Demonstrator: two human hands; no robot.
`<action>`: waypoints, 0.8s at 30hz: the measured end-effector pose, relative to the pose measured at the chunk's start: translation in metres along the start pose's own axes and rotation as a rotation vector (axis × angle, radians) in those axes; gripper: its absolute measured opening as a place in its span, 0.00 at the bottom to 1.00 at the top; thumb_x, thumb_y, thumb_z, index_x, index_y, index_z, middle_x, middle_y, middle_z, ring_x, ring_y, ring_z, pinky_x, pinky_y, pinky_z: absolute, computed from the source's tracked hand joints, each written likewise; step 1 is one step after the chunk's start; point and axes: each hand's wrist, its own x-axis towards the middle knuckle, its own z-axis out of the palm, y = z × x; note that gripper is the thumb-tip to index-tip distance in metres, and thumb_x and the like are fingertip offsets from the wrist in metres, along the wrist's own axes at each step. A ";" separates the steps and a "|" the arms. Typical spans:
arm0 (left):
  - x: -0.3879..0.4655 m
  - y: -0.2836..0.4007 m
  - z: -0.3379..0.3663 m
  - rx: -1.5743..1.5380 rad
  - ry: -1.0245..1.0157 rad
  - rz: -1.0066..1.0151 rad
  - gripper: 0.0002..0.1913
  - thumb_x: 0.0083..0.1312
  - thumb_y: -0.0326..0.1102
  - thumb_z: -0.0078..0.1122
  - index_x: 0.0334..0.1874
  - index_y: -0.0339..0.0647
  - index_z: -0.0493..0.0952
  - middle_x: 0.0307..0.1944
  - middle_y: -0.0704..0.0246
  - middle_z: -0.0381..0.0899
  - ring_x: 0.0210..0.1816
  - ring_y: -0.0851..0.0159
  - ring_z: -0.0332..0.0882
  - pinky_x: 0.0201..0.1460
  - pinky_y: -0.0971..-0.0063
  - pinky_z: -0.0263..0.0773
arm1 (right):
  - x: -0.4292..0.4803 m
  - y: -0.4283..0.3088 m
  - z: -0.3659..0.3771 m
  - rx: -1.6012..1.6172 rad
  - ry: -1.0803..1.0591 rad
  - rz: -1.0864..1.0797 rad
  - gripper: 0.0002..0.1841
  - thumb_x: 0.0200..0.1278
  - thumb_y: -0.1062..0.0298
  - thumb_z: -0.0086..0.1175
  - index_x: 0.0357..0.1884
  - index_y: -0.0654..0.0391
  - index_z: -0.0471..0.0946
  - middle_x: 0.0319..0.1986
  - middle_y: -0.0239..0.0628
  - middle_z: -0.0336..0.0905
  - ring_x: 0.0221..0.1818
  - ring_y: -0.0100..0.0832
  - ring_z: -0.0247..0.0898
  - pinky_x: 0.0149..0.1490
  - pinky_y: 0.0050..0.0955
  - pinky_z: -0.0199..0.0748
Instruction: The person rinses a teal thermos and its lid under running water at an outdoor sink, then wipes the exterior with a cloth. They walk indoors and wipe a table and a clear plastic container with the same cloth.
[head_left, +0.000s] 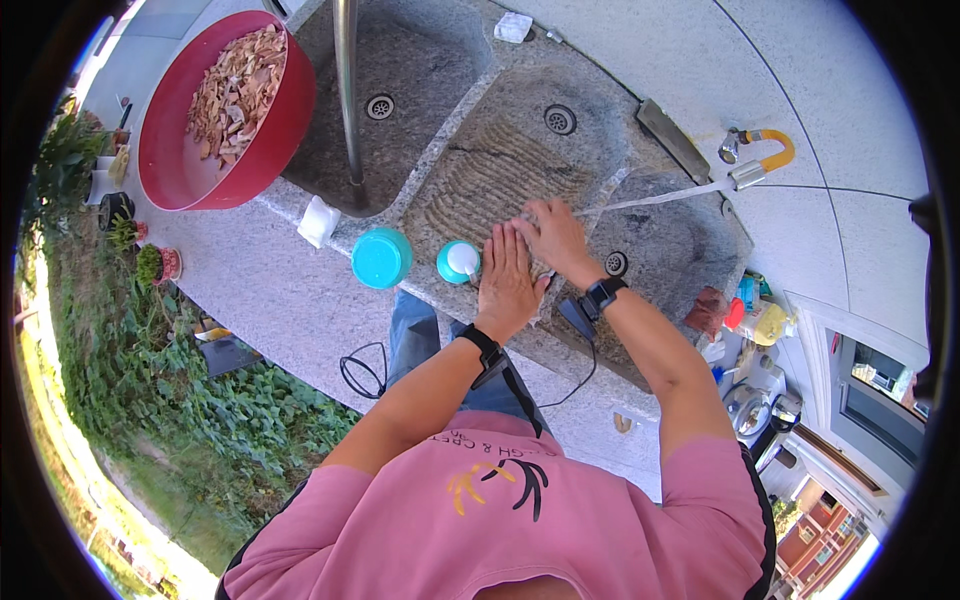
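My left hand (510, 281) lies palm down with fingers stretched on the ridged stone washboard (502, 176) of the middle basin. My right hand (559, 236) is just beyond it, fingers bent and close to the left fingertips; its palm side is hidden. A thin water stream (652, 198) from the wall tap (750, 174) runs to the right hand. Something pale and wet, perhaps cloth, shows in part beside the left thumb; I cannot tell what it is. Left of that hand stands a turquoise pump bottle (459, 261) with a white top, near a turquoise lidded tub (382, 258).
A red basin (161, 150) of wood-chip-like pieces rests on the far left of the sink. A metal pipe (346, 97) rises over the left basin. White folded pads (319, 222) lie on the rim. A black cable (364, 371) hangs by my legs. Bottles (765, 322) stand at right.
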 end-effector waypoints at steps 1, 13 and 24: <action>0.000 -0.001 0.000 0.043 -0.023 0.003 0.43 0.70 0.57 0.47 0.74 0.22 0.53 0.77 0.43 0.44 0.79 0.40 0.36 0.79 0.50 0.33 | -0.026 -0.011 -0.006 0.022 -0.041 -0.097 0.15 0.65 0.54 0.58 0.44 0.54 0.78 0.38 0.46 0.72 0.44 0.49 0.72 0.45 0.47 0.74; -0.001 0.001 0.001 -0.058 -0.016 -0.008 0.41 0.70 0.53 0.48 0.74 0.25 0.54 0.77 0.42 0.43 0.79 0.39 0.35 0.79 0.49 0.29 | -0.018 0.014 0.016 0.101 0.041 0.104 0.20 0.61 0.49 0.62 0.46 0.54 0.77 0.37 0.45 0.75 0.41 0.50 0.76 0.43 0.46 0.75; 0.002 0.001 0.003 -0.219 0.030 -0.020 0.38 0.69 0.46 0.47 0.74 0.25 0.53 0.78 0.44 0.43 0.80 0.40 0.32 0.79 0.48 0.27 | 0.027 0.031 0.019 -0.027 0.184 -0.004 0.16 0.66 0.52 0.59 0.42 0.55 0.78 0.42 0.44 0.72 0.46 0.45 0.72 0.46 0.46 0.71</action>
